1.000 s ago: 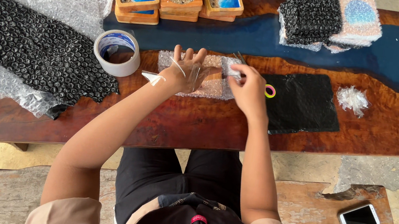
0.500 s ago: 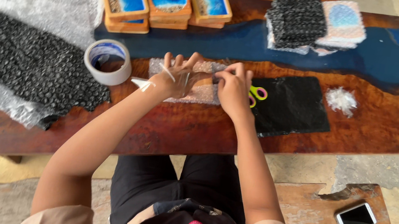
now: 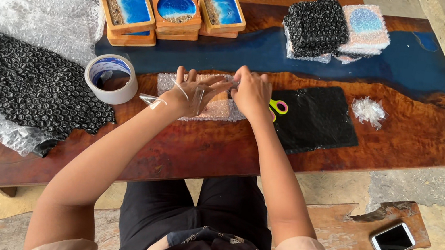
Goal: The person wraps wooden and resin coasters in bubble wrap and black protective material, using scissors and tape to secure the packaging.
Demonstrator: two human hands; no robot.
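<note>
Just right of the tape roll point(image 3: 111, 78), the left hand point(image 3: 195, 91) and right hand point(image 3: 250, 91) are pinching what is probably clear tape onto a bubble-wrapped bundle point(image 3: 211, 105), and pressing it flat seems next.

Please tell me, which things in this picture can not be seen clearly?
- Head view: bubble-wrapped piece is mostly covered by left hand and right hand.
- Scissors: only handles show; right hand hides blades.
- Clear bubble wrap: cut off by left edge.

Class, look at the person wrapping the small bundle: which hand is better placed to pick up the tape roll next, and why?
Probably the left hand. The tape roll sits on the table's left side, just beyond it. The right hand is farther away, pressing the bubble-wrapped bundle beside the scissors.
</note>
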